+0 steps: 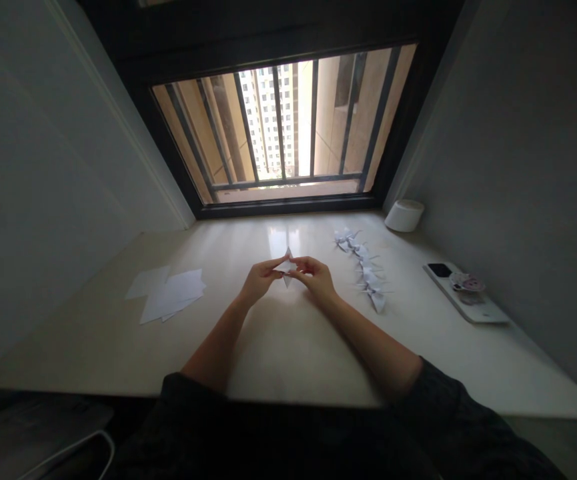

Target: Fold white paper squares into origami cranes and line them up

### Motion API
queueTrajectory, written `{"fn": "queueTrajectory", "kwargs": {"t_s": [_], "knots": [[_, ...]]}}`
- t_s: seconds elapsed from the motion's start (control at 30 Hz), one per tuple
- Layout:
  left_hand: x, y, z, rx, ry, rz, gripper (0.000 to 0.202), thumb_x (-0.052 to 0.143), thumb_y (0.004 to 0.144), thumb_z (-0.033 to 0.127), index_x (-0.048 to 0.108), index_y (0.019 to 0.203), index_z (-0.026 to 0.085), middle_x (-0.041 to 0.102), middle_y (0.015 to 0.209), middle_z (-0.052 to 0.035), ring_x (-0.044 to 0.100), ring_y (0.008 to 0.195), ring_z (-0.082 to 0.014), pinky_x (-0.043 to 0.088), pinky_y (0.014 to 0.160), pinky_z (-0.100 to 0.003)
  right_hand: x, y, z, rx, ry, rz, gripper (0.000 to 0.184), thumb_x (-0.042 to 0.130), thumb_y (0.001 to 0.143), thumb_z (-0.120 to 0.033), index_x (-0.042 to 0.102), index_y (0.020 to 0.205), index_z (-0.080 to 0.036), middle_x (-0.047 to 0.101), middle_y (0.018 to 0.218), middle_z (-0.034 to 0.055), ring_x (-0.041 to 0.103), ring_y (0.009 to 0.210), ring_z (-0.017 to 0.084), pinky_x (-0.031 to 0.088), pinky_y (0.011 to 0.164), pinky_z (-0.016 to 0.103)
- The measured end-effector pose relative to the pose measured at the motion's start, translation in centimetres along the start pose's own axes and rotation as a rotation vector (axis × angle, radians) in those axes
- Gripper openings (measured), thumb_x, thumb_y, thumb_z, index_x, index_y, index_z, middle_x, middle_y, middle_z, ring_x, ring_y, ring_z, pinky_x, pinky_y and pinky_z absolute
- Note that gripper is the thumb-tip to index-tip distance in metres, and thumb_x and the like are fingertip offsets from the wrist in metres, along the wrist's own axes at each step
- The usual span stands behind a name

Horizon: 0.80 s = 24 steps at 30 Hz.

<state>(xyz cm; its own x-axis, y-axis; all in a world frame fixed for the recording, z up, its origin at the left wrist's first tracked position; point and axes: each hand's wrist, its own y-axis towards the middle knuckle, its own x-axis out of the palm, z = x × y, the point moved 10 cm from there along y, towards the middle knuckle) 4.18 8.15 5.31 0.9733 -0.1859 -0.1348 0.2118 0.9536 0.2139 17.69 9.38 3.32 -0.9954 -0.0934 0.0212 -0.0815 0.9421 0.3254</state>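
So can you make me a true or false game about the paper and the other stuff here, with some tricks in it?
1. The left hand and right hand hold the same folded paper. True.
2. Flat white sheets lie to the right of both hands. False: they lie to the left.
3. Several small folded shapes lie in a line on the right. True.
4. The phone lies with its cameras hidden underneath. False: its camera side faces up.
5. A white rounded object stands near the window's right corner. True.
6. A curtain covers the window. False: bars and a tall building show through it.
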Motion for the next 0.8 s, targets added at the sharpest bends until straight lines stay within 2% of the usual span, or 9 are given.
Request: {"fn": "queueTrajectory", "kwargs": {"t_s": [0.1, 0.23, 0.57, 0.8], "knots": [[-0.1, 0.1, -0.3, 0.021, -0.001, 0.0, 0.046, 0.064, 0.067, 0.016, 0.062, 0.114, 0.017, 0.063, 0.116, -0.0075, 0.059, 0.104, -0.0241, 0.045, 0.093, -0.038, 0.0, 0.0, 0.1, -0.001, -0.002, -0.005, 0.04, 0.073, 0.061, -0.043, 0.069, 0.094, -0.021, 0.066, 0.073, 0.0022, 0.058, 0.065, 0.015, 0.047, 0.066, 0.03], [0.0, 0.1, -0.7, -0.006, -0.004, -0.028, 0.044, 0.063, 0.073, 0.024, 0.06, 0.117, 0.018, 0.062, 0.117, -0.0097, 0.06, 0.101, -0.0238, 0.049, 0.086, -0.039, -0.1, 0.0, 0.1, -0.012, 0.014, -0.011, 0.038, 0.071, 0.064, -0.043, 0.07, 0.095, -0.021, 0.068, 0.075, 0.0026, 0.059, 0.065, 0.015, 0.047, 0.067, 0.031], [0.4, -0.6, 0.9, 0.03, 0.141, -0.036, 0.051, 0.071, 0.067, 0.032, 0.059, 0.116, 0.024, 0.057, 0.123, -0.0095, 0.056, 0.106, -0.0233, 0.052, 0.08, -0.035, -0.4, 0.3, 0.9, 0.019, 0.007, 0.004, 0.036, 0.072, 0.063, -0.041, 0.072, 0.092, -0.02, 0.07, 0.075, 0.0045, 0.061, 0.065, 0.017, 0.049, 0.067, 0.032], [0.1, -0.6, 1.1, 0.115, 0.098, 0.009, 0.035, 0.068, 0.071, 0.032, 0.067, 0.104, 0.021, 0.057, 0.119, -0.0099, 0.055, 0.107, -0.0236, 0.052, 0.081, -0.033, -0.1, 0.1, 0.4, 0.003, 0.007, -0.015, 0.033, 0.071, 0.065, -0.041, 0.071, 0.089, -0.019, 0.07, 0.074, 0.0046, 0.062, 0.066, 0.017, 0.048, 0.067, 0.031]]}}
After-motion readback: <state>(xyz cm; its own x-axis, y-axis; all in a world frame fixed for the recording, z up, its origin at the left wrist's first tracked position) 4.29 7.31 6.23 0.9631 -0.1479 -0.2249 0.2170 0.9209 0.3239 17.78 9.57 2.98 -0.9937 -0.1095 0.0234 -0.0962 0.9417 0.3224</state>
